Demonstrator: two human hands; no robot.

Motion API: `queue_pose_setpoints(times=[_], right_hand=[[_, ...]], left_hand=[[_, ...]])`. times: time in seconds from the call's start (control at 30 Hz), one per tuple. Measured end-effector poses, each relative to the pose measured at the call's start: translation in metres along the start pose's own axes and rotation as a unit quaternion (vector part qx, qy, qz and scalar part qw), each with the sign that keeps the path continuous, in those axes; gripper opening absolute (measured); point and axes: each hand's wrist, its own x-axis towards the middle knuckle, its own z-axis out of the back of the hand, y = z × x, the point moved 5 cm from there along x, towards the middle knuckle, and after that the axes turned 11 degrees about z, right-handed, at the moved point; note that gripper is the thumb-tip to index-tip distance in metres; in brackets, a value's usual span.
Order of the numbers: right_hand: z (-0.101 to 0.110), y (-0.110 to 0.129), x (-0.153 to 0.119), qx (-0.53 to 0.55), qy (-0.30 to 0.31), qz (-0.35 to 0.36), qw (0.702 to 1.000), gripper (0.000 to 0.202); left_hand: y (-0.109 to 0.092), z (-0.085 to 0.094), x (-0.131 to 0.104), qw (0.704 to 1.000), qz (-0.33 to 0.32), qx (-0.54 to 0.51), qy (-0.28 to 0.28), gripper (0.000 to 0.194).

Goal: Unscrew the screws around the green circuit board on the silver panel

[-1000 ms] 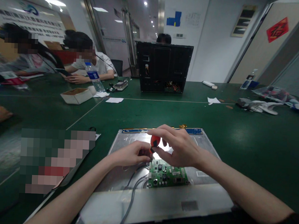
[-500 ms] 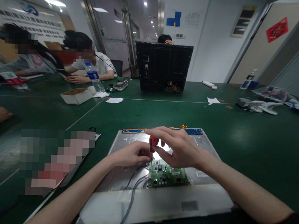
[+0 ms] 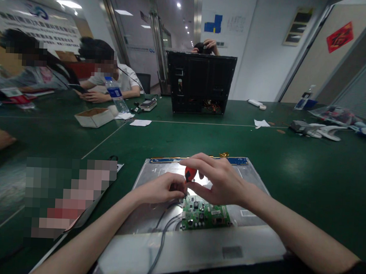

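Observation:
A short red and black screwdriver point(image 3: 190, 173) stands near the top left corner of a green circuit board point(image 3: 206, 214). My right hand point(image 3: 219, 177) holds its handle between thumb and fingers. Closed around the lower end of the tool, my left hand point(image 3: 164, 188) rests by the board's corner; its fingertips partly hide the tip. The board lies on a silvery metal panel point(image 3: 250, 192), which has a blue strip point(image 3: 238, 161) along its far edge. Grey cables point(image 3: 161, 243) run from the board's left side toward me.
On the green table point(image 3: 201, 140), a black monitor casing point(image 3: 200, 83) stands upright. A white box point(image 3: 94, 118) and a bottle point(image 3: 115, 94) are at the back left. White tools point(image 3: 318, 130) lie at the right. People sit beyond the table.
The screwdriver handle has turned and tilted slightly in my right hand, whose fingers shifted a little. My left hand stays put. Behind the casing, a person's hands have risen to the head.

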Motion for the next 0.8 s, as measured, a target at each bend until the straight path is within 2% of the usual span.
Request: queue_pose_setpoints(times=[0.17,0.43,0.7,0.8], right_hand=[[0.0004,0.0017,0.0011,0.027,-0.003,0.004,1.000,0.036],[-0.0006,-0.0009,-0.0009,-0.045,-0.003,-0.001,0.999,0.021],[0.0001,-0.0002,0.0000,0.023,0.002,-0.011,1.000,0.041],[-0.0003,0.0008,-0.0001,0.024,0.007,-0.009,1.000,0.042]], left_hand=[[0.0008,0.0001,0.0002,1.000,0.004,0.001,-0.002,0.012],[-0.0041,0.0016,-0.0008,1.000,0.005,-0.006,0.000,0.010],[-0.0032,0.0011,-0.0008,1.000,-0.001,-0.011,-0.003,0.012],[-0.0013,0.0004,-0.0001,1.000,-0.003,-0.008,0.004,0.013]])
